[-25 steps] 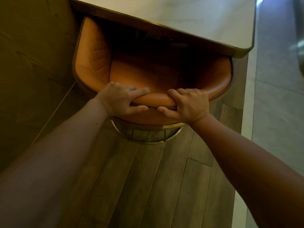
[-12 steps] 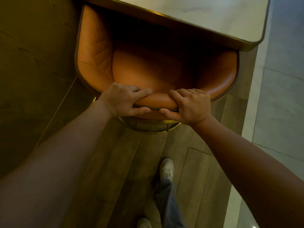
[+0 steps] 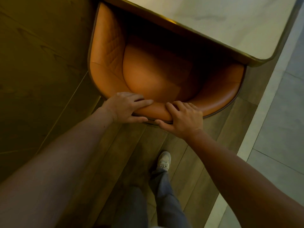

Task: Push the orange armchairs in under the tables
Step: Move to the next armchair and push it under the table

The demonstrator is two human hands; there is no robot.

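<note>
Orange armchair (image 3: 148, 76) seen from above, its seat partly beneath the pale marble tabletop (image 3: 230, 22), whose brass-coloured edge crosses the far side of the seat. Left hand (image 3: 126, 107) and right hand (image 3: 185, 117) grip the near rim of the curved backrest side by side; on each, the fingers (image 3: 141, 102) curl over the top of the rim while the thumb presses the outer face. Below, on the wooden floor (image 3: 115, 153), one pale shoe (image 3: 163, 160) and grey trouser legs (image 3: 166, 195).
</note>
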